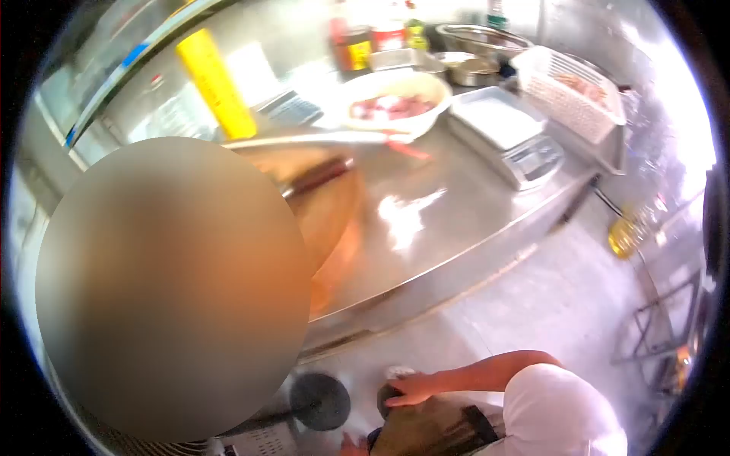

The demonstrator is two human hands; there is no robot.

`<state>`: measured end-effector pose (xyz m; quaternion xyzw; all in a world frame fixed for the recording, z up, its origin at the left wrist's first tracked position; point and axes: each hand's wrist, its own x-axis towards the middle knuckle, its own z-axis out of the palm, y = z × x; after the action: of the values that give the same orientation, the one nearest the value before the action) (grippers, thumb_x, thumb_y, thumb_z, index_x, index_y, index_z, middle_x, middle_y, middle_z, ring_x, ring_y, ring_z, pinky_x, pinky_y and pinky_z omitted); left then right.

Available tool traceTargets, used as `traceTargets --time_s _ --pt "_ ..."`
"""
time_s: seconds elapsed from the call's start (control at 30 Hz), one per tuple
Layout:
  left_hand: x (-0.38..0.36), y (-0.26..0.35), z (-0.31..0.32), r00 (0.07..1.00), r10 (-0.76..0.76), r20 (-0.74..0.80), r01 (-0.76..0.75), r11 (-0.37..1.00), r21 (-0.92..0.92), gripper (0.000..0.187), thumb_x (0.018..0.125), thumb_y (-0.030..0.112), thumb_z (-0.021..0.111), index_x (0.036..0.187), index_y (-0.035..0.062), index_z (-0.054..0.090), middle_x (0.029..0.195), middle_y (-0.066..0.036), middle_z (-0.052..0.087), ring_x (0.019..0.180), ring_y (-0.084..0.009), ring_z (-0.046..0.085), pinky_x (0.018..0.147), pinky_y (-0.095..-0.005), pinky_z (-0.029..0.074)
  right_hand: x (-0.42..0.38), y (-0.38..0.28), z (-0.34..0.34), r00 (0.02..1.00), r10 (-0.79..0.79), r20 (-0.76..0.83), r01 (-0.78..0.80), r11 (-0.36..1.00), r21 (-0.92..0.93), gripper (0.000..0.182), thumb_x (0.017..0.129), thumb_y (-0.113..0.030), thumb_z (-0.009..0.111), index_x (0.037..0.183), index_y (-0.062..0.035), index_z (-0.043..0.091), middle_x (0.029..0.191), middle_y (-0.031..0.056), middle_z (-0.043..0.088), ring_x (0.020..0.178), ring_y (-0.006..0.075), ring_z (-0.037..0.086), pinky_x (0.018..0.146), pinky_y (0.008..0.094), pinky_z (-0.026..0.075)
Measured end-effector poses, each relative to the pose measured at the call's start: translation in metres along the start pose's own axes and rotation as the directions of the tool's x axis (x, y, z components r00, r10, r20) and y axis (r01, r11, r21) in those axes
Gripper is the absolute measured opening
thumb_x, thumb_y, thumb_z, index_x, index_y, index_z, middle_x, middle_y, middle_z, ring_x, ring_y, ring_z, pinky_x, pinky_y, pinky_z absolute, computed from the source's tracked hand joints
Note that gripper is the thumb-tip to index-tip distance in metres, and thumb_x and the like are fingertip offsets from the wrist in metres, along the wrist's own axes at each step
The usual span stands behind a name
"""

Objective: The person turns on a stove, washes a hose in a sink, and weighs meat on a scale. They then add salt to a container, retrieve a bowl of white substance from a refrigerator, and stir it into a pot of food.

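My right hand (411,389) reaches left from a white sleeve (563,406), low in the head view. Its fingers close over a dark rounded thing (385,399) whose kind I cannot tell; a small whitish patch (399,372) shows just above it. At the bottom edge, a blurred part of my left hand (353,445) shows, with its fingers hidden. A brown apron (426,433) covers my front. Left of the hands is a flat black round thing (319,401). On the counter a cleaver-like knife with a dark red-brown handle (323,175) lies on an orange-brown board (334,220).
A large blurred disc covers the left side. On the steel counter (456,228) stand a bowl of meat (437,91), a digital scale (506,137) and a white basket (566,95). Bottles and metal bowls line the back. An oil bottle (625,235) stands right of the counter.
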<state>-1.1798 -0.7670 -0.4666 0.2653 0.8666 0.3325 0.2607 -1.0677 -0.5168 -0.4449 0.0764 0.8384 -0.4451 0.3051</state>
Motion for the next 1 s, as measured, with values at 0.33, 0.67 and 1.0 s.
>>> traceTargets --time_s 0.33,0.67,1.0 --pt "-0.254 0.141 -0.065 0.469 -0.451 0.759 0.883 0.211 -0.42 0.026 0.085 0.022 0.053 0.103 0.0043 0.054 0.09 -0.01 0.059 0.078 -0.0259 0.058 0.057 -0.0357 0.049 -0.335 -0.026 -0.159 0.835 0.265 -0.482 0.221 0.641 0.735 0.024 0.088 -0.028 0.052 0.095 -0.0053 0.054 0.084 0.0058 0.056 0.08 0.0191 0.055 0.067 0.0339 0.045" --pt "-0.35 0.21 0.087 0.756 -0.636 0.158 0.618 0.772 0.149 0.03 0.088 0.033 0.05 0.094 0.0056 0.062 0.084 -0.014 0.064 0.077 -0.0334 0.059 0.07 -0.0428 0.047 -0.341 0.133 -0.444 0.29 0.312 -0.905 0.143 0.921 0.363 0.011 0.082 -0.013 0.053 0.084 -0.0021 0.053 0.068 0.0099 0.056 0.057 0.018 0.054 0.047 0.035 0.044" --pt "-0.356 0.454 0.175 0.328 -0.92 0.215 0.936 0.284 -0.209 0.049 0.082 0.052 0.052 0.099 0.009 0.067 0.103 -0.018 0.063 0.096 -0.0322 0.059 0.084 -0.0399 0.044 -0.356 0.163 -0.465 0.598 0.3 -0.743 0.214 0.834 0.509 0.01 0.081 -0.005 0.049 0.077 0.0003 0.056 0.065 0.0112 0.058 0.044 0.0182 0.052 0.037 0.0307 0.042"
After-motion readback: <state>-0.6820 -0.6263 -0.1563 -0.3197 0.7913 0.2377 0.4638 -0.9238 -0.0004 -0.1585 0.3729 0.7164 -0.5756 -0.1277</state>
